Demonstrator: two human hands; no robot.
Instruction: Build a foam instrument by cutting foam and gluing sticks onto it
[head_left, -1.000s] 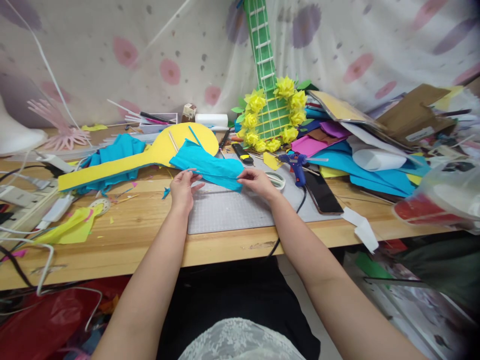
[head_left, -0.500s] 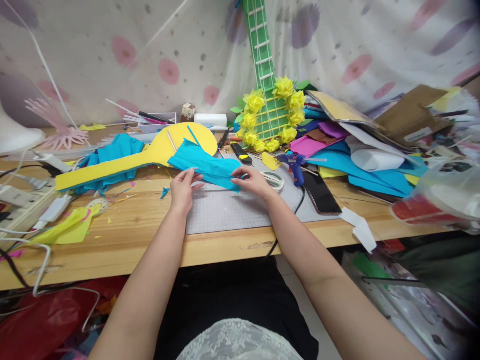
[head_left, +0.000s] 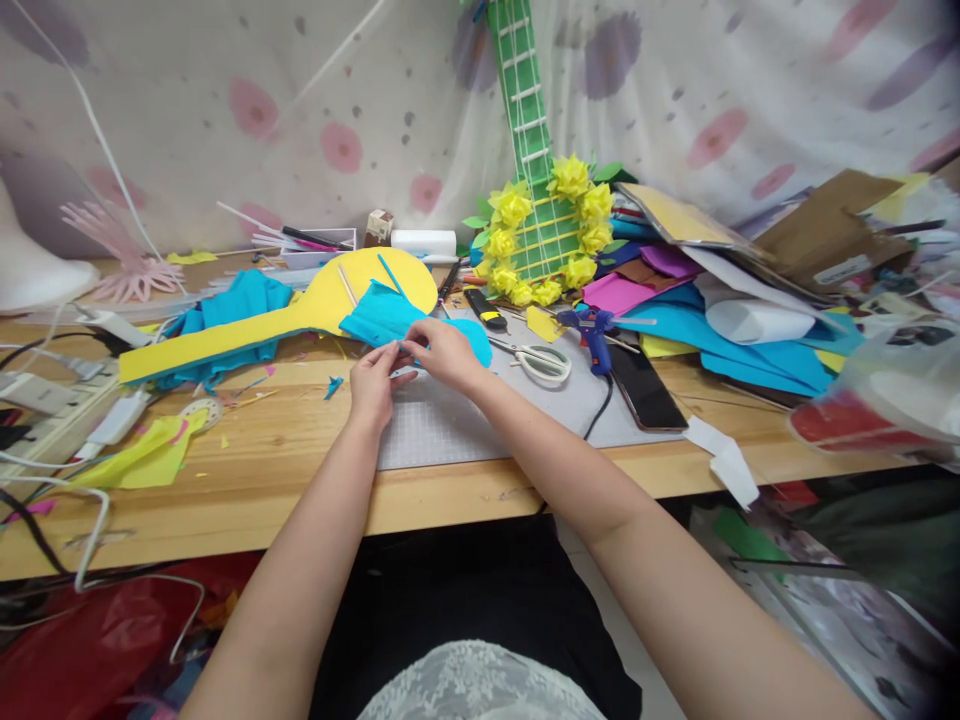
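Observation:
A piece of blue crepe paper (head_left: pixel 379 314) lies over the lower edge of a yellow guitar-shaped cutout (head_left: pixel 315 296). At its near edge, my left hand (head_left: pixel 373 380) pinches the paper between thumb and fingers. My right hand (head_left: pixel 442 352) is beside it, its fingertips closed at the same edge and almost touching the left ones. The right hand covers the middle of the paper. A rounded blue end (head_left: pixel 474 340) shows to the right of that hand. Under both hands is a grey cutting mat (head_left: pixel 442 425).
White-handled scissors (head_left: pixel 546 365), a blue glue gun (head_left: pixel 594 335) and a black phone (head_left: pixel 646 388) lie to the right. Behind them stands a green paper guitar (head_left: pixel 536 235) with yellow flowers. Coloured sheets (head_left: pixel 750 340) are piled at the right; cables and a power strip (head_left: pixel 56 410) are at the left.
My right hand has moved left from the paper's right end to beside my left hand. The scissors and the rounded blue end now show more fully.

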